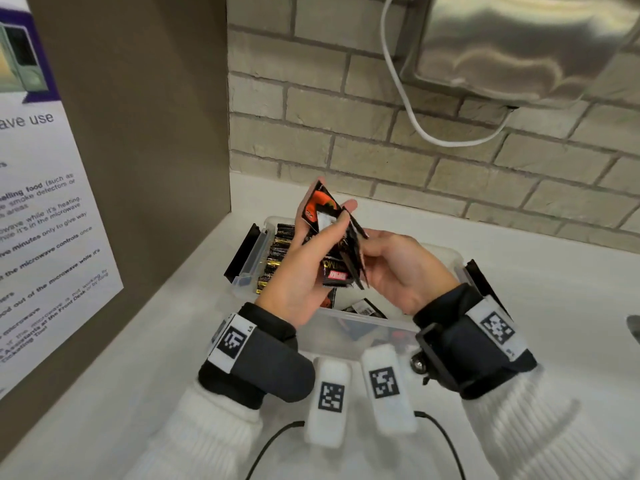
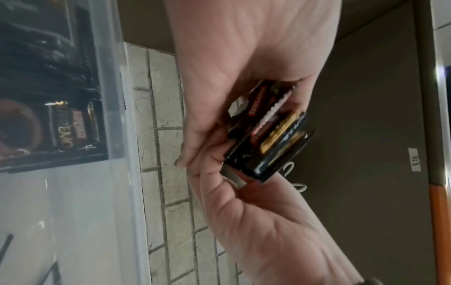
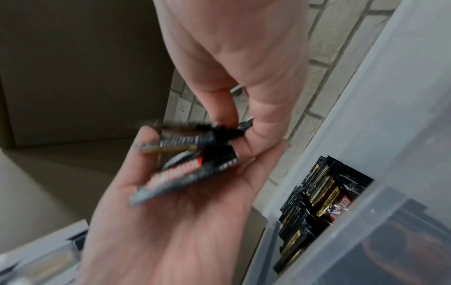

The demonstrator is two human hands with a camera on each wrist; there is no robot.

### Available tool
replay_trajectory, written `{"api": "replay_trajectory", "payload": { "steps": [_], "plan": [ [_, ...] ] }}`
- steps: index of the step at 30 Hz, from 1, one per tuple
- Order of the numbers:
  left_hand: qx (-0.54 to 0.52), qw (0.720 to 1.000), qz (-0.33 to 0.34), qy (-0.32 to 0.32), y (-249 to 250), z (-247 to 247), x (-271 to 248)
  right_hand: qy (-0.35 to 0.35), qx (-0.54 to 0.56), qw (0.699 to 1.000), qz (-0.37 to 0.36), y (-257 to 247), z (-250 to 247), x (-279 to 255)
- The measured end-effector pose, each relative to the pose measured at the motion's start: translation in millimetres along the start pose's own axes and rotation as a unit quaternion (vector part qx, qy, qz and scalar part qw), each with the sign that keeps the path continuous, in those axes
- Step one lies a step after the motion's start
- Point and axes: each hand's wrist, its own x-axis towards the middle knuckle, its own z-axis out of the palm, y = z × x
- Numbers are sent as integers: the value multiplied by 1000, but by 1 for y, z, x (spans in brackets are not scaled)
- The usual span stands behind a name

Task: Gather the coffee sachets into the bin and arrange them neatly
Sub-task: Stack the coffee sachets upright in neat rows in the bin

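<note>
I hold a bundle of black coffee sachets in both hands above a clear plastic bin. My left hand cups the bundle from the left, fingers curled around it. My right hand pinches its right edge. In the left wrist view the left hand and right hand meet on the sachets. In the blurred right wrist view the sachets lie on the left palm under the right fingers. A row of sachets stands inside the bin's left end, and loose ones lie on its floor.
The bin sits on a white counter with black latches at both ends. A brown panel with a notice rises close on the left. A brick wall, a white cable and a metal appliance are behind.
</note>
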Motion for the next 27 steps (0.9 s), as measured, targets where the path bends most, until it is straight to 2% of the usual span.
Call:
{"api": "replay_trajectory", "payload": {
  "steps": [4,5,7,9,11,16,18,19,20,23,24,27],
  "plan": [
    [13,1000,-13,9,2,-5,2,161,-82,981,-67,9,7,8],
    [21,999,-18,20,3,-5,3,196,-142,965,-99,11,7,11],
    [22,998,-30,55,7,-7,5,222,-302,906,-195,15,6,16],
    [19,995,-41,90,11,-10,6,181,-394,855,-283,19,3,16],
    [16,992,-50,112,15,-15,7,122,-428,831,-333,22,-2,12],
    [46,988,-63,132,22,-26,9,-40,-549,780,-298,25,-25,-1],
    [53,989,-70,117,23,-25,9,-38,-539,773,-332,26,-29,-2],
    [57,989,-81,109,22,-25,9,-14,-513,784,-350,27,-29,0],
    [59,988,-92,105,21,-24,8,17,-471,810,-348,28,-29,1],
    [83,983,-105,124,16,-24,9,69,-263,923,-273,28,-27,5],
    [100,981,-99,132,15,-25,9,66,-202,946,-245,27,-27,6],
    [153,976,-78,131,13,-27,11,58,-103,976,-184,26,-27,7]
  ]
}}
